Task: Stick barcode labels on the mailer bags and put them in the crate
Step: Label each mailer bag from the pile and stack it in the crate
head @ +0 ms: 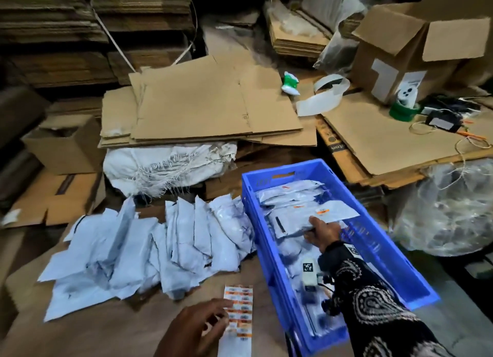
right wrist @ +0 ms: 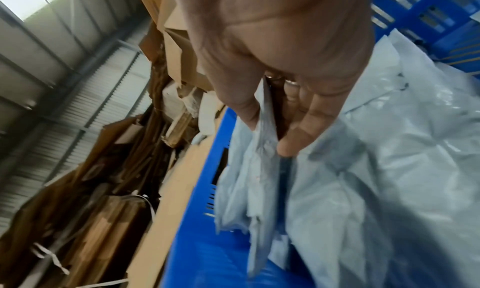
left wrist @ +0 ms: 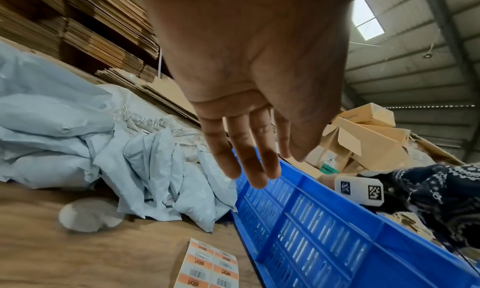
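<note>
Right of centre in the head view, a mailer bag point(head: 314, 220) is pinched between the thumb and fingers of the right hand point(head: 324, 232), over the other bags in the blue crate point(head: 384, 239). At lower centre the left hand point(head: 194, 327) hovers with fingers straight and relaxed over the label sheet point(head: 237, 319) on the brown worktop point(head: 106, 327). Unlabelled bags point(head: 149, 250) lie heaped left of the crate.

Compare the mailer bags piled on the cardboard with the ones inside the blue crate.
The piled mailer bags lie loose and overlapping left of the crate; the crate bags lie stacked inside it. Several crate bags show orange labels; none show on the pile. The right hand grips one crate bag; nobody touches the pile. All are pale grey plastic.
</note>
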The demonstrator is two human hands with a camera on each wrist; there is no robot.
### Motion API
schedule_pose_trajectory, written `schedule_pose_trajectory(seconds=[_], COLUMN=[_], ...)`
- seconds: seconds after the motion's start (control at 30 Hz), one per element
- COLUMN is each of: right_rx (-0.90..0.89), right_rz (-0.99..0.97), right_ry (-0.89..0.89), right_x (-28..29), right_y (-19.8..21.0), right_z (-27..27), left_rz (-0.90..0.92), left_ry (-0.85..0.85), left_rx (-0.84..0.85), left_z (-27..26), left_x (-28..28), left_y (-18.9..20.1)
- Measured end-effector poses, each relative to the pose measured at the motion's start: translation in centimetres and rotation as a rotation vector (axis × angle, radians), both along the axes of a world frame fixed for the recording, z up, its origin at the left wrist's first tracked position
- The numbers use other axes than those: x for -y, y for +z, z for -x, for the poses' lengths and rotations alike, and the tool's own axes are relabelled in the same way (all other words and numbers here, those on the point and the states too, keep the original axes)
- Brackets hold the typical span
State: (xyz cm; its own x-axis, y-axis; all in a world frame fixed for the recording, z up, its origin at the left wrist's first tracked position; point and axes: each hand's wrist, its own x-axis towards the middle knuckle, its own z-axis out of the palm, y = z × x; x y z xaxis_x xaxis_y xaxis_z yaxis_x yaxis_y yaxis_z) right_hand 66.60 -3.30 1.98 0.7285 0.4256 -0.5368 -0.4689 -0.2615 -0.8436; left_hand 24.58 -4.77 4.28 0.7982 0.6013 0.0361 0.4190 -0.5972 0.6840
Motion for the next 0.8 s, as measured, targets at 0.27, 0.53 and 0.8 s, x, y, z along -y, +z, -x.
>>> schedule_pose_trajectory(seconds=[0.27,0.53,0.8], right_rx=[0.081,0.149,0.199], right_rz=[0.018,-0.227,-0.337], right_ry=[-0.058,-0.093,0.292], right_x=[0.8,3.7,-1.4], right_y=[-2.6,5.6,7.2], right_z=[-1.3,3.8,14.1], left_rz=[0.053,0.051,0.021], left_ry=[0.156,0.230,0.259], left_rx=[0.097,0.117,0.177], left_z=[-1.8,0.1,3.7], left_x=[1.4,0.8,-1.5], left_y=[1.3,3.2,3.4])
